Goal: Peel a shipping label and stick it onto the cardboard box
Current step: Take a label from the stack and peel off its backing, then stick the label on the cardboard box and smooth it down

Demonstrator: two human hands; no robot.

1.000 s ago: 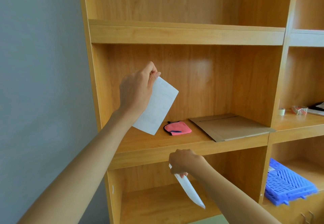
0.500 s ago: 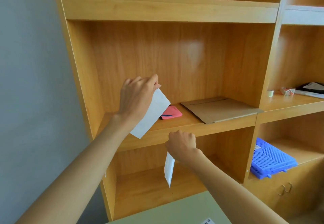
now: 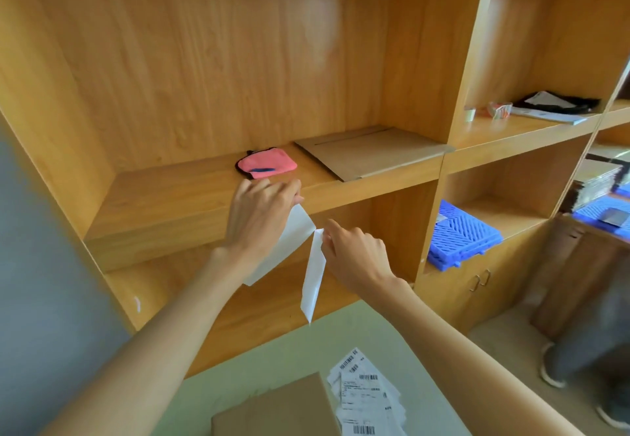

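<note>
White paper is pinched in both hands in front of a wooden shelving unit. On the left, the left hand grips the upper edge of a broad white sheet, which hangs down and to the left behind the wrist; whether this is the label or its backing cannot be told. Just right of it, the right hand holds the top of a narrower white strip between fingertips, the strip dangling straight down to a point. The top corners of the two pieces nearly meet between the hands. Above the left hand, on the shelf, lies a pink pouch, and to its right a flattened cardboard piece. Below the hands, well apart from them, a pale green table carries the cardboard box at the lower edge, with a stack of printed shipping labels just beside its right side. Further right, a blue plastic grid rests in a lower compartment.
</note>
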